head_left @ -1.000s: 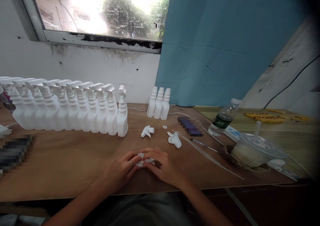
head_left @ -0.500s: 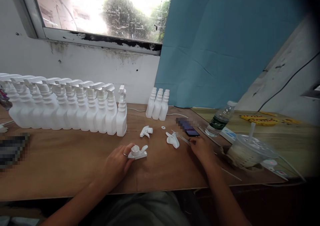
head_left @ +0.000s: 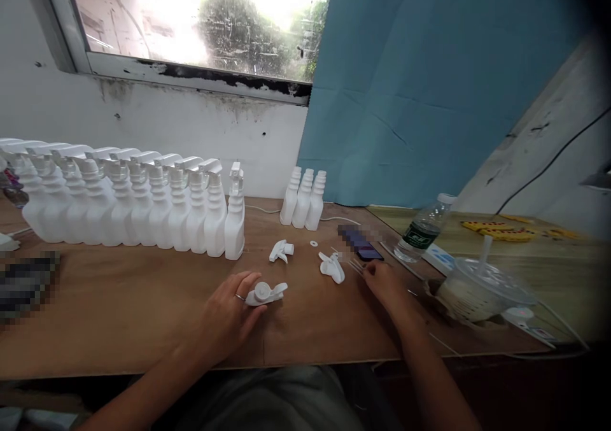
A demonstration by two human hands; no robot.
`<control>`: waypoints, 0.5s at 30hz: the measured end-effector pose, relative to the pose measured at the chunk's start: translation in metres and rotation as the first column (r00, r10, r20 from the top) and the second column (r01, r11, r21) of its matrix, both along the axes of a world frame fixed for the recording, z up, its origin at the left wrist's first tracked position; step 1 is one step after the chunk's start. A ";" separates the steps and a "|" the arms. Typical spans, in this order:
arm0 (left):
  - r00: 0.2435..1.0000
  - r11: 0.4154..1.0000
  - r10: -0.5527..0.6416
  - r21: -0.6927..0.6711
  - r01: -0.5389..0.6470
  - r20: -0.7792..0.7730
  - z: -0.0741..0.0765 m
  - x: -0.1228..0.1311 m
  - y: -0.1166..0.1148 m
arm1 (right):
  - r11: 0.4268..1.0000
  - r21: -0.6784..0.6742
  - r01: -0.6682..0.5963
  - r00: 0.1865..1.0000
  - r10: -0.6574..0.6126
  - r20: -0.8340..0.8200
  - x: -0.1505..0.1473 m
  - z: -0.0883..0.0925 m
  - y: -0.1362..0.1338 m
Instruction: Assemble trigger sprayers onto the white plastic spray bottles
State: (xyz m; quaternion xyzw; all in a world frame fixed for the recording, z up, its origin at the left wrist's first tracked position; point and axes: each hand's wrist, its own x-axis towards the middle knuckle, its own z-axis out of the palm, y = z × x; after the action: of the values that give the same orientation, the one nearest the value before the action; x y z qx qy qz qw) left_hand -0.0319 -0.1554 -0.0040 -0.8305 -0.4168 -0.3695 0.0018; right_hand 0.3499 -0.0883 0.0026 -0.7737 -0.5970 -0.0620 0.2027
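Observation:
My left hand [head_left: 232,310] holds a white spray head [head_left: 264,293] by its end, low over the brown table, its round collar facing up. My right hand [head_left: 382,282] is closed on thin metal tweezers [head_left: 357,267], whose tips point left. Just left of those tips lies a second white spray head [head_left: 331,267]. Another white spray head [head_left: 281,251] rests farther back, between the hands. Near it is a small white ring [head_left: 314,244].
A long row of white spray bottles [head_left: 160,218] stands back left, with three smaller-looking bottles [head_left: 302,202] by the curtain. On the right are a phone [head_left: 360,242], a water bottle [head_left: 420,233] and a lidded cup [head_left: 477,288] with a straw.
The spray head in my left hand has turned and tilted slightly, and my thumb has moved away from its underside. My right hand keeps nearly the same place, with the tweezers angled a little differently.

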 end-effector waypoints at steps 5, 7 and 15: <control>1.000 1.000 -0.009 0.028 0.009 -0.001 0.001 0.000 -0.002 | 0.983 0.106 -0.151 0.984 0.160 -0.076 -0.003 0.024 0.027; 1.000 1.000 -0.014 0.024 0.015 -0.006 0.000 0.000 -0.002 | 0.964 0.090 -0.249 0.961 0.258 -0.103 -0.009 0.029 0.048; 0.999 0.999 -0.042 0.019 0.042 0.000 0.003 0.001 -0.002 | 0.831 -0.054 -0.553 0.822 0.534 -0.197 -0.038 0.014 0.117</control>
State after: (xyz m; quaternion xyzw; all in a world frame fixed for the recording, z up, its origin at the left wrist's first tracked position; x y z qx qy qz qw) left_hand -0.0311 -0.1576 -0.0010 -0.8389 -0.3958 -0.3736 0.0016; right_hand 0.3116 0.0290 0.0165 -0.5835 -0.7753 0.0987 0.2208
